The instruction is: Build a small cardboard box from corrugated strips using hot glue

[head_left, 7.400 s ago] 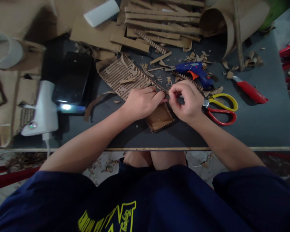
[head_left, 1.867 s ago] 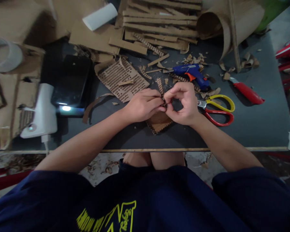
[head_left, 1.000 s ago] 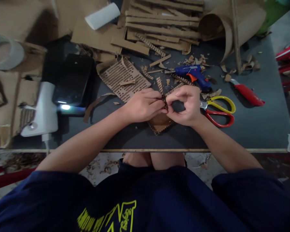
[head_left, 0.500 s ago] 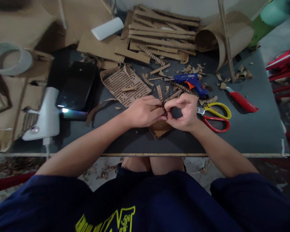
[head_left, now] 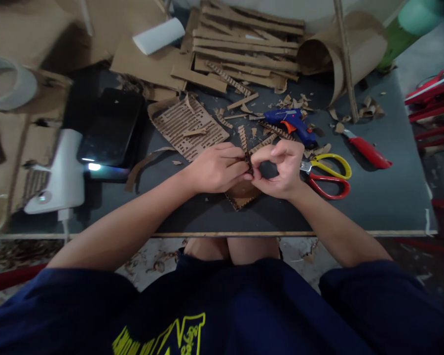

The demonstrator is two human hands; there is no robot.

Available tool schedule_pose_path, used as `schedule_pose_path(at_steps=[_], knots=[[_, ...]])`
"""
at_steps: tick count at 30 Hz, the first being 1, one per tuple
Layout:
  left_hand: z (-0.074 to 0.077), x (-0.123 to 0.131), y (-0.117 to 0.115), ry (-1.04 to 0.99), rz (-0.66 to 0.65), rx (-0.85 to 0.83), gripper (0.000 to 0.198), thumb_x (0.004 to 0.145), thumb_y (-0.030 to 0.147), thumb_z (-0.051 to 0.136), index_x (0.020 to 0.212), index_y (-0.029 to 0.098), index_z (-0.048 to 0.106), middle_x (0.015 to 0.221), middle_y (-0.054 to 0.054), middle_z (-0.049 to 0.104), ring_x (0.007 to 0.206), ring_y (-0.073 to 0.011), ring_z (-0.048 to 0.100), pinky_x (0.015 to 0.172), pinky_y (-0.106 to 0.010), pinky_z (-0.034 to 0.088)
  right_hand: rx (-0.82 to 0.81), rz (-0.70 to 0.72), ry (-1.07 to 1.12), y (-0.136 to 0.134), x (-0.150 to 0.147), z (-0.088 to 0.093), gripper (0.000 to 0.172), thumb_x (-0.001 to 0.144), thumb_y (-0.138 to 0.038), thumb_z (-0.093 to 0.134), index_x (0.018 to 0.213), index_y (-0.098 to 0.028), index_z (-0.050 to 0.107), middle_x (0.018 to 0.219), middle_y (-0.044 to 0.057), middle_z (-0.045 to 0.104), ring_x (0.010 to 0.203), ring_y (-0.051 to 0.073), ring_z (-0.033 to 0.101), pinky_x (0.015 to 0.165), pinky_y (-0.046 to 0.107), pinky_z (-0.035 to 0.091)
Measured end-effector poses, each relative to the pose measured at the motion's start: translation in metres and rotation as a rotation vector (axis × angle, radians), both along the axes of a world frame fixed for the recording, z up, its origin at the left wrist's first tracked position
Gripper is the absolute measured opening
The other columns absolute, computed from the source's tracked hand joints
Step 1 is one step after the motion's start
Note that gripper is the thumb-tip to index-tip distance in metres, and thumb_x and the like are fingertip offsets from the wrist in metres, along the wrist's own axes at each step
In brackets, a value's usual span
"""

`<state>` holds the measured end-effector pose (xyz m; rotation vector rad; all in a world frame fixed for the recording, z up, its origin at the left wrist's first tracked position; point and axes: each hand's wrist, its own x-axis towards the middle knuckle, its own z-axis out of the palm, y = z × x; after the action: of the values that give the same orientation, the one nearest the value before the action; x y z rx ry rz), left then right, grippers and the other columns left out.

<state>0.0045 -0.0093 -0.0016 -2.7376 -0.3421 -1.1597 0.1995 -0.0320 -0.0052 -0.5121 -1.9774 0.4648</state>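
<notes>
My left hand (head_left: 222, 167) is closed, its fingers pinching a narrow corrugated cardboard strip (head_left: 243, 138) that sticks up past the fingertips. From the other side my right hand (head_left: 280, 167) pinches the same strip between thumb and forefinger, the other fingers curled. The two sets of fingertips nearly meet, so the strip's lower end is hidden. Under them lies a brown cardboard piece (head_left: 240, 197) with a corner pointing toward me and a ridged edge. Beyond my right hand rests a blue glue gun (head_left: 290, 122). Scissors with yellow and red handles (head_left: 327, 175) lie just right of that hand.
A peeled corrugated sheet (head_left: 192, 125) lies beyond my left hand. Cardboard strips (head_left: 247, 49) are stacked at the back, near a cardboard roll (head_left: 362, 54). A red-handled knife (head_left: 370, 152) is at right. Left are a black phone (head_left: 113, 128), a white device (head_left: 64, 172) and a tape roll (head_left: 22, 88).
The view has shifted slightly, so the table things sit a little further left and up. Both hands keep their pinch on the strip, with more of it showing between the fingers.
</notes>
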Motion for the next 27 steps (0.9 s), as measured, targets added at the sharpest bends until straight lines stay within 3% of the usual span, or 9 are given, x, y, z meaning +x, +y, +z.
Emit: schedule_pose_path(at_steps=[5, 11, 19, 27], knots=[[0.001, 0.0, 0.0, 0.018, 0.014, 0.025, 0.036, 0.102, 0.033, 0.044, 0.075, 0.016, 0.059, 0.066, -0.005, 0.063, 0.065, -0.0166, 0.06, 0.063, -0.028, 0.049, 0.024, 0.013, -0.021, 0.002, 0.002, 0.001, 0.052, 0.074, -0.001, 0.058, 0.111, -0.03, 0.035, 0.08, -0.007, 0.058, 0.07, 0.012, 0.061, 0.067, 0.029, 0.053], [-0.002, -0.001, 0.001, 0.079, 0.028, 0.021, 0.037, 0.102, 0.033, 0.043, 0.073, 0.016, 0.059, 0.068, -0.004, 0.063, 0.066, -0.0151, 0.058, 0.066, -0.027, 0.05, -0.007, -0.025, -0.172, 0.004, 0.009, -0.001, 0.043, 0.07, 0.0, 0.057, 0.093, -0.029, 0.037, 0.078, -0.006, 0.054, 0.068, 0.014, 0.057, 0.062, 0.029, 0.048], [-0.002, -0.001, 0.0, 0.085, 0.013, 0.029, 0.039, 0.103, 0.033, 0.041, 0.073, 0.015, 0.06, 0.068, -0.004, 0.062, 0.066, -0.0148, 0.056, 0.067, -0.027, 0.049, 0.061, -0.025, -0.116, 0.003, 0.008, -0.005, 0.046, 0.071, -0.003, 0.059, 0.103, -0.031, 0.04, 0.085, -0.006, 0.057, 0.076, 0.014, 0.06, 0.069, 0.031, 0.053], [-0.006, -0.002, 0.002, 0.123, 0.026, 0.025, 0.039, 0.103, 0.034, 0.042, 0.071, 0.017, 0.058, 0.065, -0.002, 0.059, 0.066, -0.0149, 0.055, 0.066, -0.028, 0.046, 0.12, -0.081, -0.256, 0.005, 0.01, -0.002, 0.04, 0.074, -0.006, 0.058, 0.097, -0.029, 0.035, 0.079, -0.006, 0.059, 0.069, 0.017, 0.058, 0.064, 0.034, 0.051]])
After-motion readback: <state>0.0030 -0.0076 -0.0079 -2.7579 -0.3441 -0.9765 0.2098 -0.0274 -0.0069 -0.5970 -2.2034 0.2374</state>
